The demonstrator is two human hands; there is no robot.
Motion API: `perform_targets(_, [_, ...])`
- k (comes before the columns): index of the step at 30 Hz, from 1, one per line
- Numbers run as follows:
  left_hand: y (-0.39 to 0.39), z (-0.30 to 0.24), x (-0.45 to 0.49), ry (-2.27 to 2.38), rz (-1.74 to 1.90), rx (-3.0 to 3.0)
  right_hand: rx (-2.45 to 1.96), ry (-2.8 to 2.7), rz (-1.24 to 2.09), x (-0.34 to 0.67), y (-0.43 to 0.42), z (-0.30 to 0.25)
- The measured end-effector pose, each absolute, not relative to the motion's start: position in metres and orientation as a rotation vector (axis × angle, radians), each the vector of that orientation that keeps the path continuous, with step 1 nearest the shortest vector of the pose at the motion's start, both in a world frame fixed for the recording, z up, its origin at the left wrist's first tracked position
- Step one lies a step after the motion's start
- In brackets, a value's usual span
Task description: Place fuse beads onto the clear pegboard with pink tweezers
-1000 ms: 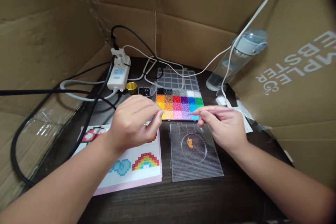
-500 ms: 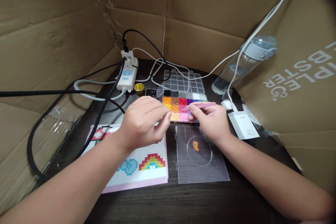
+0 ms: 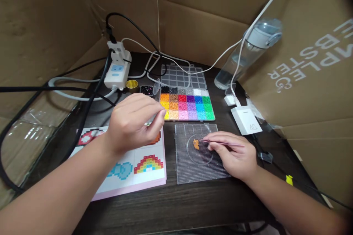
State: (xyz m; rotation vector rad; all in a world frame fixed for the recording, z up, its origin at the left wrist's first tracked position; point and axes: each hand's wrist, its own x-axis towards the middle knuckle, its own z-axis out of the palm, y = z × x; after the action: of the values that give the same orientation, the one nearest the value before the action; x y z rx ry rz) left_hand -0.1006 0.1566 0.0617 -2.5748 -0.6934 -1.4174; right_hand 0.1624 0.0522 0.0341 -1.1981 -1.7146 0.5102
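Note:
My right hand rests on a clear pegboard and pinches pink tweezers, whose tip touches a small cluster of orange beads. My left hand hovers above the pattern sheet, thumb and forefinger pinched together near the bead box's left edge; what they hold is too small to see. The bead box holds many coloured compartments, its clear lid folded back behind it.
A power strip with black and white cables lies at the back left, beside a gold cap and a small pot of dark beads. A water bottle leans at the right near a white charger. Cardboard walls surround the table.
My right hand has carried the tweezers from the bead box down to the pegboard, tip now at the orange beads. My left hand stays pinched in about the same place.

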Motion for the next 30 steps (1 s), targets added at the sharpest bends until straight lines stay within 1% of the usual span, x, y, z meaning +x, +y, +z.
perform_targets(8, [0.1578,0.062,-0.1011,-0.695,-1.406,-2.589,-1.207,-1.668,0.603,0.1628,0.0573,0.0294])
perform_targets(16, [0.1577,0.0621,-0.1013,-0.663,-1.414,-2.572,-1.217,-1.696,0.564,0.163,0.0569,0.0258])
perform_targets(30, [0.1575,0.0611,-0.102,-0.673,-1.408,-2.564,-1.232,-1.678,0.616,0.1632,0.0562,0.0269])
